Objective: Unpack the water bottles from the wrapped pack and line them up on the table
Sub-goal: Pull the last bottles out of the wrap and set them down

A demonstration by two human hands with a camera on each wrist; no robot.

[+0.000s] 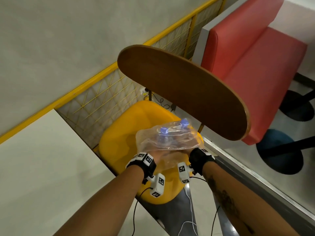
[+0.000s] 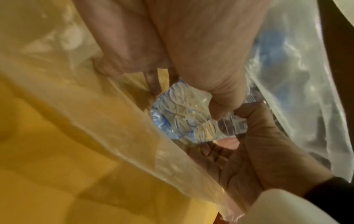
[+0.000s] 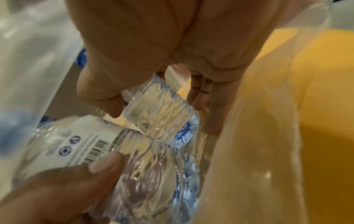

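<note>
The wrapped pack [image 1: 170,138] of clear water bottles with blue caps [image 1: 184,123] hangs above a yellow chair seat [image 1: 129,133]. Both hands are at its near end, inside the loose wrap. My left hand [image 1: 154,157] [image 2: 185,104] curls thumb and fingers round the ribbed base of one bottle [image 2: 178,121]. My right hand [image 1: 185,151] [image 3: 157,106] grips the base of a neighbouring bottle [image 3: 162,118]. In the right wrist view the left thumb presses a labelled bottle [image 3: 76,148]. The clear wrap [image 2: 95,121] drapes over the hands and hides most of the bottles.
A white table [image 1: 42,159] lies to the left. The wooden chair back [image 1: 184,92] rises just beyond the pack. A yellow mesh railing [image 1: 102,92] runs along the wall; a red bench [image 1: 255,65] and black table bases [image 1: 279,154] stand to the right.
</note>
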